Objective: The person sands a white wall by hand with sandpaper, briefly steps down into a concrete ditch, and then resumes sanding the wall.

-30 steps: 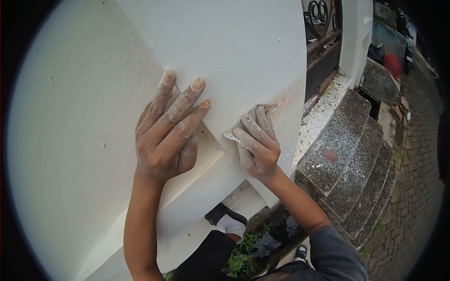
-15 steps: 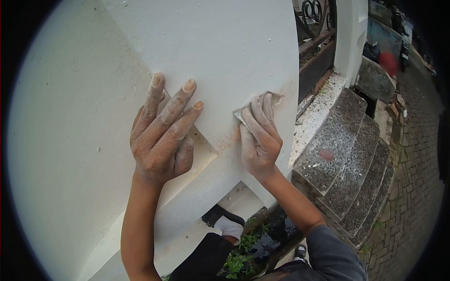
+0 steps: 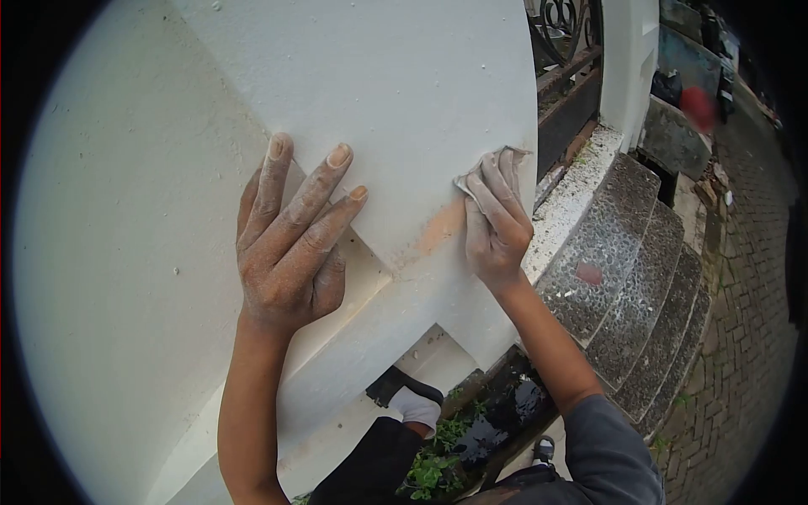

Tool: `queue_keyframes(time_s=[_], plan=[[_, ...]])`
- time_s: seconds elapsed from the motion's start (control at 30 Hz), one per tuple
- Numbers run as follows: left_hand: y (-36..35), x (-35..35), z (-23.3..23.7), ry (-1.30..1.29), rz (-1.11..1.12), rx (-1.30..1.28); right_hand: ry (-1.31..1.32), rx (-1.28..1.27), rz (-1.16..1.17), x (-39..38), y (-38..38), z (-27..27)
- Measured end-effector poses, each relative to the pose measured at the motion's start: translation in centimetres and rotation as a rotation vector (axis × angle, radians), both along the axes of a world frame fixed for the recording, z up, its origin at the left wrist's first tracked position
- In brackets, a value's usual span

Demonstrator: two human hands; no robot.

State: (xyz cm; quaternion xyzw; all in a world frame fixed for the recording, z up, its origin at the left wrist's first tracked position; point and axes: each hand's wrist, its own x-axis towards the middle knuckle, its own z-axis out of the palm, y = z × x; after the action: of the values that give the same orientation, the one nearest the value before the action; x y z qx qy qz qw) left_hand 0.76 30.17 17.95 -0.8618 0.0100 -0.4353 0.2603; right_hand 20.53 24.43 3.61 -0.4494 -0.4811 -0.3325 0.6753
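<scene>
My left hand (image 3: 290, 252), dusted with white powder, rests against the corner edge of the white wall (image 3: 404, 93) with its fingers spread and nothing in them. On the flat face to the right, my right hand (image 3: 499, 223) presses a folded piece of sandpaper (image 3: 463, 183) against the wall near its right edge. Fingers cover most of the sheet; only its margins show. Between the hands lies a worn orange-brown patch (image 3: 443, 225), where the white coat looks rubbed thin. White dust coats the right fingers as well.
Below, my foot in a dark shoe and white sock (image 3: 412, 401) stands on a ledge, beside green plants (image 3: 438, 471) and a dark wet channel (image 3: 497, 421). Pebbled steps (image 3: 619, 261), a metal gate (image 3: 568, 101) and a paved lane (image 3: 749, 295) lie to the right.
My right hand has slid right and slightly up with the sandpaper, toward the wall's edge, uncovering more of the orange-brown patch. My left hand has stayed nearly in place.
</scene>
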Motion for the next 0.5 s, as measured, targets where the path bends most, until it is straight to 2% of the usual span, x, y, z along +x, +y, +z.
queue_keyframes(time_s=[0.1,0.13,0.17,0.23,0.27,0.33,0.4,0.47,0.5], plan=[[-0.1,0.1,-0.5,-0.026,-0.016,-0.027,0.391,0.057,0.079,-0.6,0.0,1.2],[-0.2,0.2,-0.4,-0.032,-0.014,-0.029,0.178,0.047,0.01,-3.1,0.2,1.2],[-0.2,0.3,-0.4,-0.031,-0.009,-0.035,0.03,0.021,0.119,-6.1,-0.5,1.6],[-0.2,0.1,-0.3,-0.019,0.006,-0.007,-0.097,-0.065,0.195,-6.9,-0.9,1.2],[-0.1,0.0,-0.3,-0.016,0.012,0.01,-0.162,-0.028,0.119,-4.8,-0.5,1.1],[-0.1,-0.1,0.0,0.002,0.03,0.036,0.129,0.034,0.048,-0.3,0.3,0.1],[-0.4,-0.2,-0.1,0.003,0.042,0.016,0.4,0.009,0.204,-0.7,-0.7,1.2],[-0.6,0.0,0.0,0.0,0.035,-0.022,0.192,0.02,0.068,-4.7,-0.3,1.5],[-0.6,0.0,0.1,-0.001,0.037,-0.008,-0.016,-0.031,0.13,-7.2,-1.2,1.9]])
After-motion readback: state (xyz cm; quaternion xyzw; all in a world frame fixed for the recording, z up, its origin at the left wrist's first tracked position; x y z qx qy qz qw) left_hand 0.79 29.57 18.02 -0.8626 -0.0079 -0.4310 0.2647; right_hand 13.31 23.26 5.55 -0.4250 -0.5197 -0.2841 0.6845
